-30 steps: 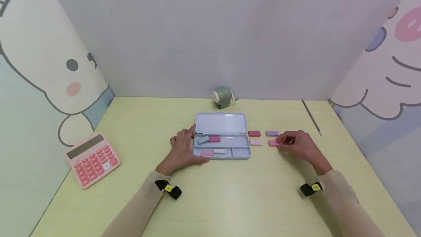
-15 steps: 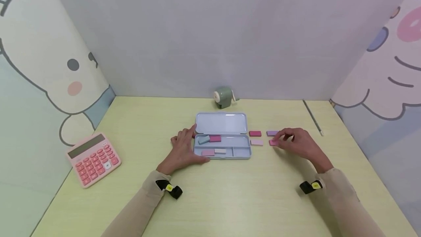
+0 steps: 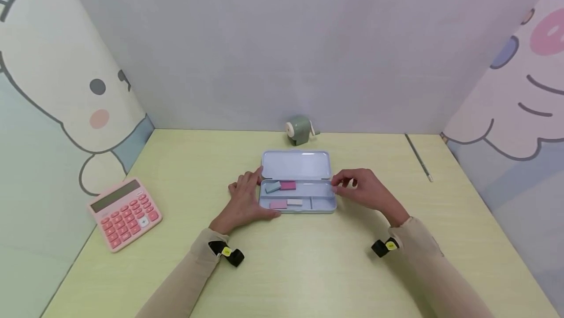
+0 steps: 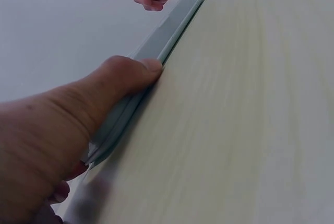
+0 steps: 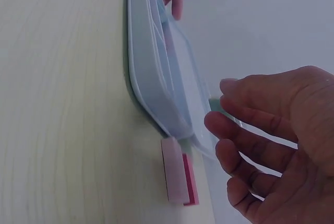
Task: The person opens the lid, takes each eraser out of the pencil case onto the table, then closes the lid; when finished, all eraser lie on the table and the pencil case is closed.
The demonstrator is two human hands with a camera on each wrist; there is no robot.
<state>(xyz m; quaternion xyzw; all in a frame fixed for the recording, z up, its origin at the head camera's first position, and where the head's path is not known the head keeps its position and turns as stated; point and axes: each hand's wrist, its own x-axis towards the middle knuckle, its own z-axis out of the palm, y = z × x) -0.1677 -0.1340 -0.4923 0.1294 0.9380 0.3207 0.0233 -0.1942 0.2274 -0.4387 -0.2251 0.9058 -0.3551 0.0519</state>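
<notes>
An open light-blue pencil case (image 3: 319, 189) lies mid-table, its lid (image 3: 295, 165) laid back. My left hand (image 3: 241, 200) grips its left end, thumb along the front edge and fingers at the back. Inside are a blue eraser (image 3: 272, 187), a dark pink eraser (image 3: 288, 185), a pink eraser (image 3: 278, 205) and a whitish eraser (image 3: 294, 202). My right hand (image 3: 365, 191) hovers at the case's right end, fingers loosely bent with nothing visible between them. Below it, the right wrist view shows a pale pink eraser (image 5: 175, 172) and a deep pink eraser (image 5: 191, 182) beside the case.
Behind the case stands a green crank pencil sharpener (image 3: 299, 131). A pencil (image 3: 418, 158) lies at the far right, and a pink calculator (image 3: 125, 215) sits at the left edge. Patterned panels (image 3: 282, 53) enclose the table's back and sides.
My right hand has moved left from the pink eraser to the case's right end, and now hides the erasers beside the case in the head view. My left hand stays put.
</notes>
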